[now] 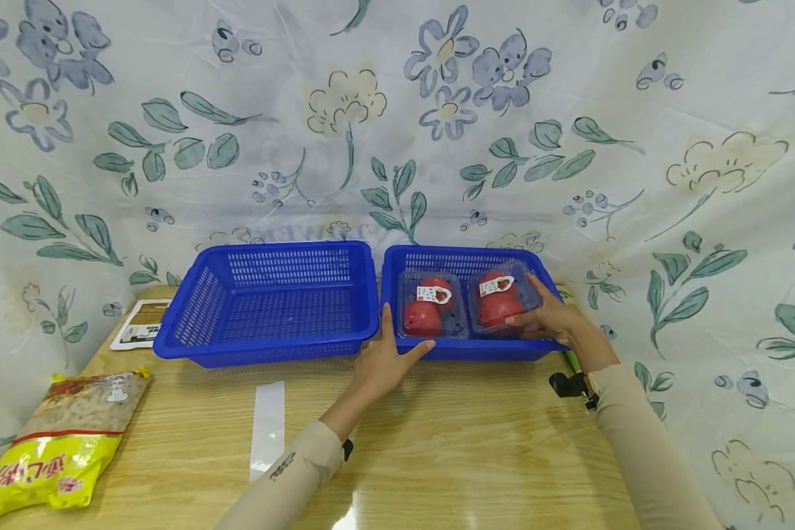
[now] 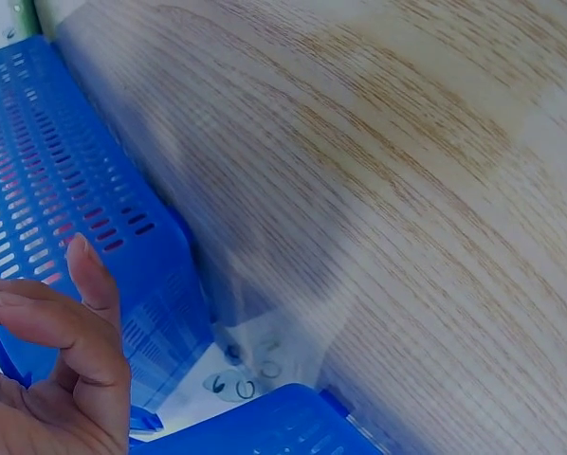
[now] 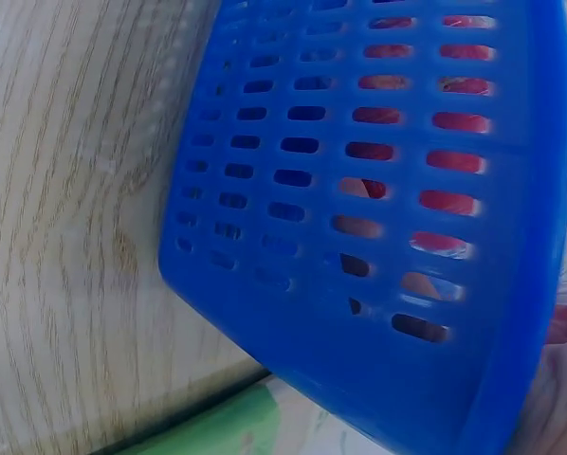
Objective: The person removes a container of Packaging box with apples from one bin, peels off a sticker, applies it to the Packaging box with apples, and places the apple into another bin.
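Observation:
Two clear plastic boxes with red round contents and white handled labels sit side by side in the right blue basket. My right hand grips the right-hand box at its right side, inside the basket's rim. In the right wrist view the basket wall hides most of that hand, and red shows through its slots. My left hand is at the basket's front left corner, index finger pointing up along the left side and thumb stretched along the front rim. The left-hand box lies just beyond this thumb.
Another blue basket stands to the left, close against the first. A yellow food bag lies at the table's left, with a printed card behind it. A white strip is on the wooden table. Flowered cloth hangs behind.

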Tool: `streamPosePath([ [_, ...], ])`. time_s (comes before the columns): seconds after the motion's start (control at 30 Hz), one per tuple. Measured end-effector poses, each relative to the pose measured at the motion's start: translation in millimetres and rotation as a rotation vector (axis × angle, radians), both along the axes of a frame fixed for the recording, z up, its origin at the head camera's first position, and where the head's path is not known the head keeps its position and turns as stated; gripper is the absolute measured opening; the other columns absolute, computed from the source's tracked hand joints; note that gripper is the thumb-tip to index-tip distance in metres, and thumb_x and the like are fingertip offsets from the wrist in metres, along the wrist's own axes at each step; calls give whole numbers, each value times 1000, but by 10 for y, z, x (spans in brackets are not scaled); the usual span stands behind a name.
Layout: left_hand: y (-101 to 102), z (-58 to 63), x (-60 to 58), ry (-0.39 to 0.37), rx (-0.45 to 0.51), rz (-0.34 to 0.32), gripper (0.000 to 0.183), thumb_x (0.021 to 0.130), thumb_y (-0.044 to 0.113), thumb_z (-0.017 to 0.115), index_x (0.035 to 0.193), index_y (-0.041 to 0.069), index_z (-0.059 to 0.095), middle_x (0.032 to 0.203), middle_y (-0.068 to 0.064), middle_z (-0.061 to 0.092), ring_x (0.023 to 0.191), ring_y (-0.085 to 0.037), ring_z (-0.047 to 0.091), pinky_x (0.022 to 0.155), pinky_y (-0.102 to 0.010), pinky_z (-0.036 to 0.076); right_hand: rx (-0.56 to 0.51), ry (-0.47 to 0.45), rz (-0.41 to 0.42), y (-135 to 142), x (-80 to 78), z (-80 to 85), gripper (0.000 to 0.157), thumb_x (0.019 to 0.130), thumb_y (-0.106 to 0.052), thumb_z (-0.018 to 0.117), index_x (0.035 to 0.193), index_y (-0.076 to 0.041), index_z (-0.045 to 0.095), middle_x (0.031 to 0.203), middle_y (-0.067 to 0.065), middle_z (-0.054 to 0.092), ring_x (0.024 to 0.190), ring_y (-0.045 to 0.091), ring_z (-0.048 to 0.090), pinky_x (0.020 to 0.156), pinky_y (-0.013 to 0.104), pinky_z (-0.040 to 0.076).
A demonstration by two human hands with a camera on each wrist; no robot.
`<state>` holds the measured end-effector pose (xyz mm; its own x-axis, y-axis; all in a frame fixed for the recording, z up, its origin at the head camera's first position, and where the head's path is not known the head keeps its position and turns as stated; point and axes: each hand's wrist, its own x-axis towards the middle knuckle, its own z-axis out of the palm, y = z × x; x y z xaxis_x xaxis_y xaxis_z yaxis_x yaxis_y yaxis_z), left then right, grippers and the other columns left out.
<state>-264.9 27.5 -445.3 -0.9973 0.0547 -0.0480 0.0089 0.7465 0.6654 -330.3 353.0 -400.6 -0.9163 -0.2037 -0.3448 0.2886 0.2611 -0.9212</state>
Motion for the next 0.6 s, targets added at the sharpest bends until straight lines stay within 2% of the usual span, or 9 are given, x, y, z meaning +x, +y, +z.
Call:
streamPosePath([
  [0.2, -3, -3, -1, 6, 2, 2, 119, 78, 84, 53, 161, 20, -6, 67, -8, 57, 56, -25, 54, 50, -35, 40, 18, 1, 11, -6, -49, -39, 117, 88, 1, 71, 157, -31, -19, 157, 36, 2, 93, 39, 69, 93, 57, 52],
  [0.3, -10, 2, 2, 17, -11, 11, 119, 78, 84, 53, 161, 20, -4, 72, -11, 63, 66, -29, 62, 58, -41, 48, -2, -2, 13, -14, -72, -58, 118, 88, 1, 71, 157, -33, -19, 158, 35, 2, 94, 38, 69, 93, 56, 52],
  [0.37, -10, 5, 3, 23, -15, 13, 119, 78, 84, 53, 161, 19, -3, 82, -14, 67, 78, -34, 67, 67, -46, 53, -20, -4, 14, -10, -84, -69, 118, 88, 2, 70, 156, -34, -19, 158, 35, 0, 94, 39, 69, 92, 57, 52],
  [0.43, -1, 9, 1, 23, -16, 13, 118, 78, 84, 53, 161, 19, -3, 92, -18, 70, 89, -39, 68, 76, -52, 54, -31, -5, 15, 0, -91, -81, 118, 88, 2, 70, 156, -34, -19, 158, 34, 0, 94, 40, 69, 92, 56, 52],
  [0.6, 25, -9, 7, 19, -13, 11, 118, 79, 83, 53, 161, 19, -3, 106, -23, 70, 101, -44, 66, 84, -56, 52, 11, 9, 31, 11, -77, -122, 118, 87, 1, 71, 157, -34, -17, 159, 32, -3, 107, 44, 62, 94, 57, 51],
])
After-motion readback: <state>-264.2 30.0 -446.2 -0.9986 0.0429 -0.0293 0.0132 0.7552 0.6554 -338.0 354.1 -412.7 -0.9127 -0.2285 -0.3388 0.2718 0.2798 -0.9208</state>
